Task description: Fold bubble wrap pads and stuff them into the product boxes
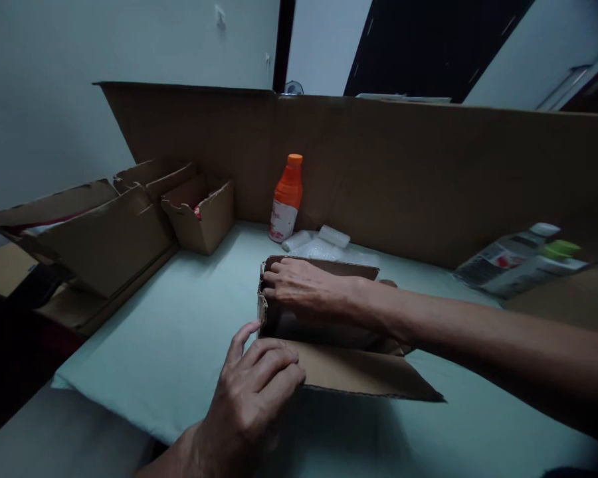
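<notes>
An open cardboard box [369,373] rests on the pale green cloth in front of me, its near flap folded outward. My left hand [259,388] grips the near left corner, with the thumb at the left end and the fingers bent over the flap. From the right, my right hand [311,285] reaches into the box. Its fingers are curled down by the left wall, and the tips are hidden, so what they hold or press cannot be made out. Just behind the box lies clear bubble wrap [319,249] with white rolled pieces [334,236].
An orange-capped bottle [286,199] stands at the back before a tall cardboard panel [403,179]. Small cardboard boxes [206,219] line the left side of the cloth [144,345]. Clear bottles [513,255], one green-capped, lean at the right beside another piece of cardboard [573,299].
</notes>
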Motion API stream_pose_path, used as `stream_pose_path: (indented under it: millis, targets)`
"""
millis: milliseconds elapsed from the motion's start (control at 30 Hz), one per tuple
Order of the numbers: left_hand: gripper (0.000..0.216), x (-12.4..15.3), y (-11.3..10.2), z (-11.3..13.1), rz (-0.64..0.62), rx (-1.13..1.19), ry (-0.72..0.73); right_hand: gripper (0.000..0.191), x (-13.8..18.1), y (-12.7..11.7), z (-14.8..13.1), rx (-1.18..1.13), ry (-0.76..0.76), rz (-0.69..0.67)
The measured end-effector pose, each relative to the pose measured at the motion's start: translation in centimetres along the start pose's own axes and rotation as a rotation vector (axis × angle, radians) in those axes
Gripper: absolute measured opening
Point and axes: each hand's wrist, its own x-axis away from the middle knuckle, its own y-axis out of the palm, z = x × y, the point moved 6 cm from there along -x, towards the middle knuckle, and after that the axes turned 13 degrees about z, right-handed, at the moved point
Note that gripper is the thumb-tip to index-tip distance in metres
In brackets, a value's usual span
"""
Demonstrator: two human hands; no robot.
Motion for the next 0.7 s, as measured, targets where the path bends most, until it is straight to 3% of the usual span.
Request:
stream_pose_path:
  millis: [133,267,333,400,500,567,600,700]
  targets:
    - [0.025,0.0,0.1,0.0,0.032,-0.02,-0.031,0.017,1.4,-0.8,-0.8,-0.037,0.048,0.073]
    - [0.034,0.2,0.2,0.4,0.057,-0.036,-0.049,0.046,4.0,-2.4,-1.2,-0.112,0.144,0.175]
    - [0.043,0.8,-0.5,0.2,0.129,-0.061,-0.092,0.049,6.4,-3.4,-1.2,-0.116,0.221,0.282]
    - [0.054,1.9,-1.5,-0.7,0.228,-0.079,-0.202,0.042,10.3,-4.7,-1.0,-0.097,0.376,0.455]
    - [0.059,4.7,-2.3,-3.5,0.241,-0.091,-0.484,0.029,19.1,-5.7,-1.0,-0.097,0.798,0.735]
    - [0.058,6.8,-2.0,-5.3,0.17,-0.097,-0.665,0.02,25.3,-4.3,-1.7,-0.142,1.133,0.842]
    - [0.059,7.7,-1.7,-6.1,0.138,-0.093,-0.731,0.021,27.4,-2.7,-2.3,-0.21,1.245,0.82]
    - [0.067,9.3,-0.5,-7.6,0.088,-0.031,-0.83,0.053,28.7,3.1,-4.5,-0.497,1.365,0.626]
